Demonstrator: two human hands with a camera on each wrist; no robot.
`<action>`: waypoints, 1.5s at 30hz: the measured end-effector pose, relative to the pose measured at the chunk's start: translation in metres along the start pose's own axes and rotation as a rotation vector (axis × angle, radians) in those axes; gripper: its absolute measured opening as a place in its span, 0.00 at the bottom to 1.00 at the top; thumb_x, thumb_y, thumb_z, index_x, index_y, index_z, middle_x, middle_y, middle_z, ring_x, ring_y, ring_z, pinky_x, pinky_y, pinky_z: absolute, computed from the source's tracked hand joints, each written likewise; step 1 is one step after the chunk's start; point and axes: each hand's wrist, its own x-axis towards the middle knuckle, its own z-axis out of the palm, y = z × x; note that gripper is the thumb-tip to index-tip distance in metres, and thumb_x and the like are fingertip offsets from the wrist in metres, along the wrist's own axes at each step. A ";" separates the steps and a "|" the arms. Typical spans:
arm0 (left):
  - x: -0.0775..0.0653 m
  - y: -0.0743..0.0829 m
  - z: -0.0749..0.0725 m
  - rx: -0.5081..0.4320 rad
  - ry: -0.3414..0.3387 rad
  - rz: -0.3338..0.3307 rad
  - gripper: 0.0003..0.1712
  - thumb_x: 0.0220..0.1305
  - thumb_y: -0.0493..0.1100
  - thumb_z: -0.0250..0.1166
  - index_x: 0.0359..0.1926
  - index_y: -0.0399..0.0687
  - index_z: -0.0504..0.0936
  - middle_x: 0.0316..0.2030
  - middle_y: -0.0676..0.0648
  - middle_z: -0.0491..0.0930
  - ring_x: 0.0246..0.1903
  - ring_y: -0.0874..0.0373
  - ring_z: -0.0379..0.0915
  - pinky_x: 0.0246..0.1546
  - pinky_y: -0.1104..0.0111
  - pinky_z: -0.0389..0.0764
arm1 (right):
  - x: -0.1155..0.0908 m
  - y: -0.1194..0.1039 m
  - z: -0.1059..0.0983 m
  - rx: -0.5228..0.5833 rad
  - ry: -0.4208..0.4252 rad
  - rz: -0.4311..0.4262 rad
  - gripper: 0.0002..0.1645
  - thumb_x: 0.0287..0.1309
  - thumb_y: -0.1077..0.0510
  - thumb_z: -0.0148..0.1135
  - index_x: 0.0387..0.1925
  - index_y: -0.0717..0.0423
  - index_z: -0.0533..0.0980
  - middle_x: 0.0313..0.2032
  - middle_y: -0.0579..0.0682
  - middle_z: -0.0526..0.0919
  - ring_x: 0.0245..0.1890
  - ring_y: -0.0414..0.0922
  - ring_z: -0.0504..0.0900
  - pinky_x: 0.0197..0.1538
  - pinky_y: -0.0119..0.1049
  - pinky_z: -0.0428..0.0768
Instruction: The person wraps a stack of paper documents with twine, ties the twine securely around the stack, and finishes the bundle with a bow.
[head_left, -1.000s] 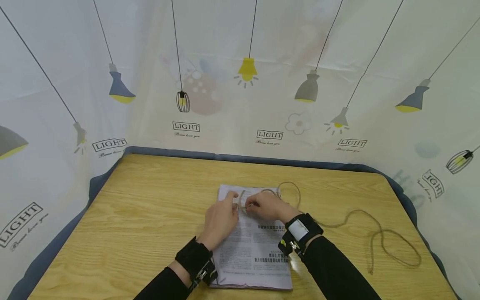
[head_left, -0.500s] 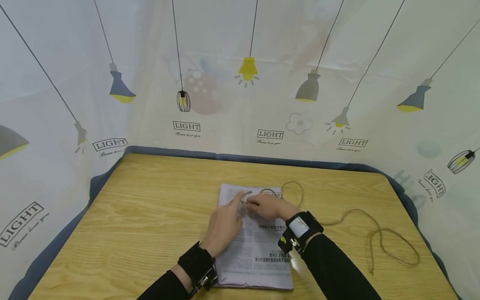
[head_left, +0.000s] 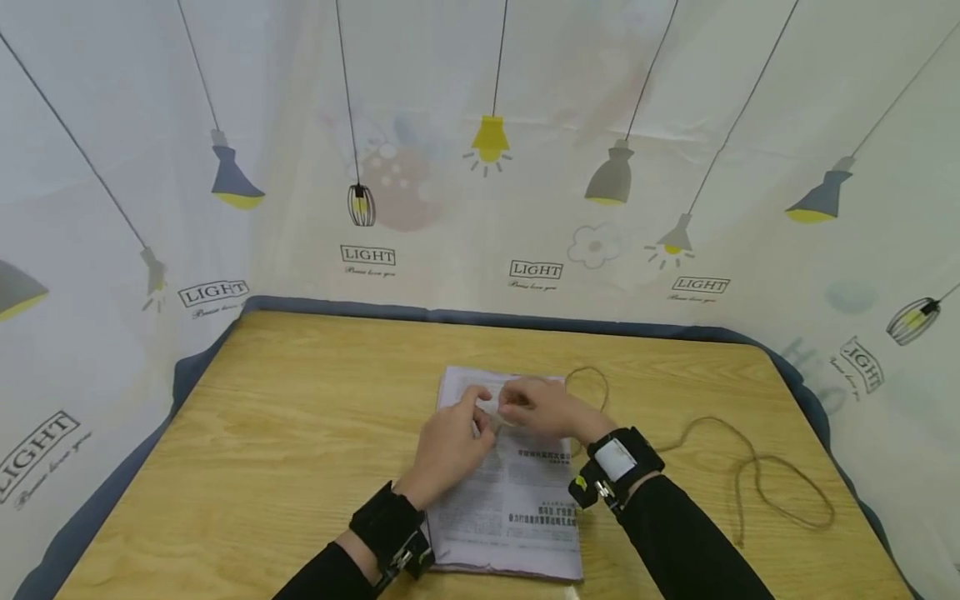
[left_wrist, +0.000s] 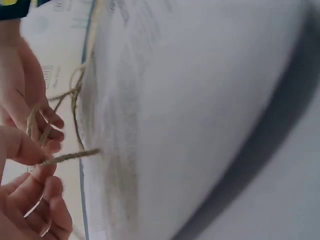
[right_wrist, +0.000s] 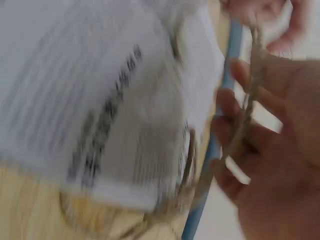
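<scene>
A stack of printed newspaper sheets (head_left: 506, 512) lies on the wooden table, both hands over its far half. My left hand (head_left: 450, 446) pinches a brown twine (left_wrist: 72, 156) between thumb and forefinger, clearest in the left wrist view. Opposite it, my right hand (head_left: 546, 408) has its fingers curled about another length of the twine (right_wrist: 240, 129), which crosses those fingers in the right wrist view. The strands rise from the paper's top face. Fingers cover the crossing of the strands in the head view, and the right wrist view is blurred.
The twine's long tail (head_left: 757, 460) trails loosely over the right side of the wooden table (head_left: 300, 433). Beyond the table's far edge hangs a pale curtain (head_left: 450, 208) printed with lamps.
My right hand has drawn back slightly to the right, and the gap between the hands has widened. The left fingers, stretched forward half a second ago, are now more bent.
</scene>
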 end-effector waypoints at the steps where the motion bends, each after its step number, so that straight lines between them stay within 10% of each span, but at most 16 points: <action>1: -0.001 0.001 -0.002 -0.036 -0.018 -0.010 0.23 0.59 0.40 0.60 0.57 0.50 0.71 0.25 0.59 0.76 0.18 0.65 0.66 0.20 0.71 0.67 | -0.004 0.005 -0.004 0.004 0.099 0.002 0.09 0.70 0.53 0.50 0.43 0.52 0.75 0.37 0.48 0.77 0.37 0.43 0.74 0.42 0.43 0.74; 7: -0.007 0.004 -0.011 -0.225 -0.094 -0.006 0.19 0.65 0.40 0.52 0.57 0.54 0.67 0.24 0.54 0.72 0.19 0.61 0.64 0.23 0.70 0.66 | -0.045 0.045 -0.039 -0.012 0.485 0.184 0.13 0.69 0.61 0.46 0.50 0.61 0.71 0.42 0.58 0.76 0.39 0.50 0.74 0.42 0.48 0.75; 17: -0.014 0.001 -0.026 -0.311 -0.185 -0.027 0.11 0.66 0.39 0.47 0.44 0.53 0.74 0.31 0.51 0.73 0.16 0.61 0.64 0.22 0.67 0.72 | -0.103 0.092 -0.026 0.083 0.059 0.325 0.18 0.60 0.50 0.63 0.45 0.59 0.74 0.38 0.50 0.76 0.38 0.45 0.73 0.42 0.43 0.74; 36: -0.023 -0.011 -0.059 -0.448 -0.337 0.100 0.07 0.71 0.45 0.55 0.46 0.53 0.76 0.20 0.50 0.66 0.17 0.61 0.56 0.23 0.71 0.64 | -0.098 0.093 0.002 -0.016 0.148 0.316 0.04 0.63 0.58 0.58 0.32 0.52 0.74 0.27 0.46 0.73 0.27 0.42 0.69 0.32 0.38 0.69; 45: -0.041 -0.059 -0.099 -0.387 -0.449 0.017 0.11 0.63 0.33 0.54 0.44 0.49 0.74 0.16 0.54 0.57 0.14 0.64 0.51 0.22 0.71 0.62 | -0.106 0.093 -0.003 -0.012 0.190 0.372 0.03 0.64 0.58 0.57 0.34 0.54 0.74 0.27 0.48 0.73 0.26 0.43 0.69 0.31 0.39 0.68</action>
